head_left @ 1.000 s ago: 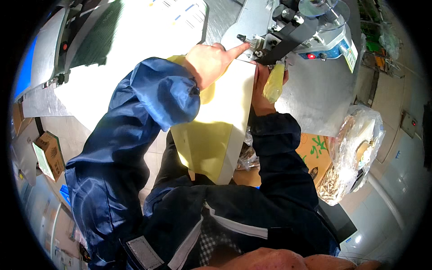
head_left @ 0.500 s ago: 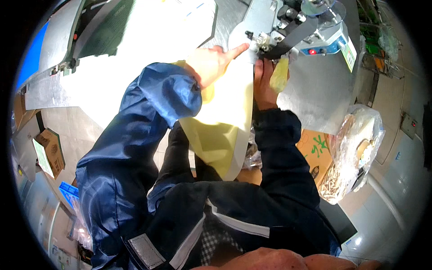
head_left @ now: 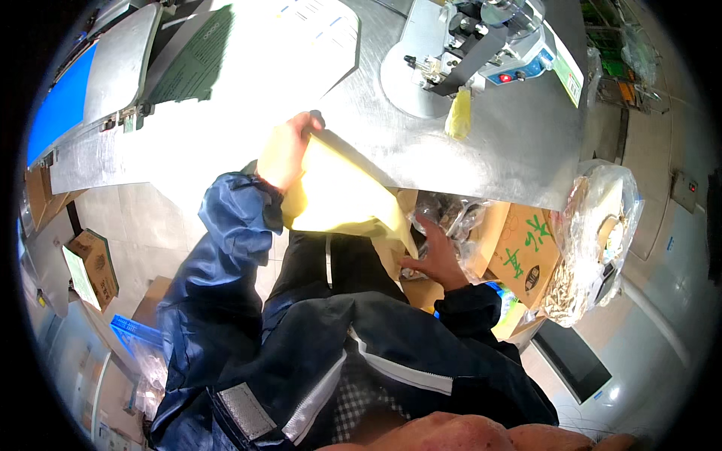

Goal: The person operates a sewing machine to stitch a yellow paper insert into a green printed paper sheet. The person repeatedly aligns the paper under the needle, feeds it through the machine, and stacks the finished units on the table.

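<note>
Our left fingers (head_left: 302, 122) grip the yellow sheet (head_left: 338, 192), sloping down rightward from them; our right fingers (head_left: 431, 228) spread, near its tip.

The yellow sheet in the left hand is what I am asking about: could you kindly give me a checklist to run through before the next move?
1. Left hand gripping the yellow sheet near its upper end: ok.
2. Right hand closed on the sheet: not ok; it is open beside the lower right corner.
3. Right thumb touching that corner: cannot tell.
4. Sheet lying wholly on the metal table: not ok; it extends past the near edge.
5. Sheet apart from the machine: ok.
6. Red light on the machine lit: ok, it appears so.
</note>
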A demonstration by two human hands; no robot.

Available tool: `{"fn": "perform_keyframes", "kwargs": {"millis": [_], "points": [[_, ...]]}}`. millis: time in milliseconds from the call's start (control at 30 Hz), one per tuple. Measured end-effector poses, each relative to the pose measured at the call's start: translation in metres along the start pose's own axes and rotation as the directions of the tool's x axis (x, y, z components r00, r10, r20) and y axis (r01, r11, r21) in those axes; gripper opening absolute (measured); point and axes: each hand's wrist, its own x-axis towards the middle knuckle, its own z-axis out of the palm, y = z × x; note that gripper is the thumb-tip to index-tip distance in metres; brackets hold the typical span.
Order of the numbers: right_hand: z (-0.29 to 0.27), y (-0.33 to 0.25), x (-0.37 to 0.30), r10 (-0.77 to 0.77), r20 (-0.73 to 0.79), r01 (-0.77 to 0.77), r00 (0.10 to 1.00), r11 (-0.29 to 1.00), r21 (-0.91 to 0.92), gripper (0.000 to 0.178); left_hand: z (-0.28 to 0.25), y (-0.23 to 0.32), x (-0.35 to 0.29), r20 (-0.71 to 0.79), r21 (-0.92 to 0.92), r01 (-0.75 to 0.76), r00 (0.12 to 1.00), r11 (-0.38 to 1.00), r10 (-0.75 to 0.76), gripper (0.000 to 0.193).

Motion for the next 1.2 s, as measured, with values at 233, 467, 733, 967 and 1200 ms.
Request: {"fn": "perform_keyframes", "kwargs": {"millis": [233,467,733,967,1200], "points": [[0.026,0.051,-0.015,0.127,-0.333,-0.093,0.934,0.989,0.117,0.064,0.000,-0.011,-0.020,0.200,-0.558,0.309,0.951,0.770,-0.236,0.006],[-0.130,0.002,-0.019,0.033,-0.335,-0.026,0.942,0.999,0.025,0.019,0.032,-0.035,-0.055,0.010,-0.541,0.173,0.980,0.823,-0.200,0.012],[-0.197,0.006,0.122,0.260,-0.065,-0.260,0.964,0.847,-0.463,0.051,0.057,-0.020,-0.071,-0.222,-0.412,0.093,0.954,0.906,-0.199,0.044],[-0.225,0.025,0.141,0.147,-0.149,-0.195,0.978,0.899,-0.391,0.059,0.038,0.017,-0.051,-0.103,-0.764,0.028,0.981,0.645,-0.164,0.048],[-0.222,0.038,0.153,-0.049,-0.316,-0.132,0.947,0.840,-0.527,0.062,0.044,-0.002,-0.001,-0.116,-0.650,-0.003,0.989,0.760,-0.095,0.044]]}}
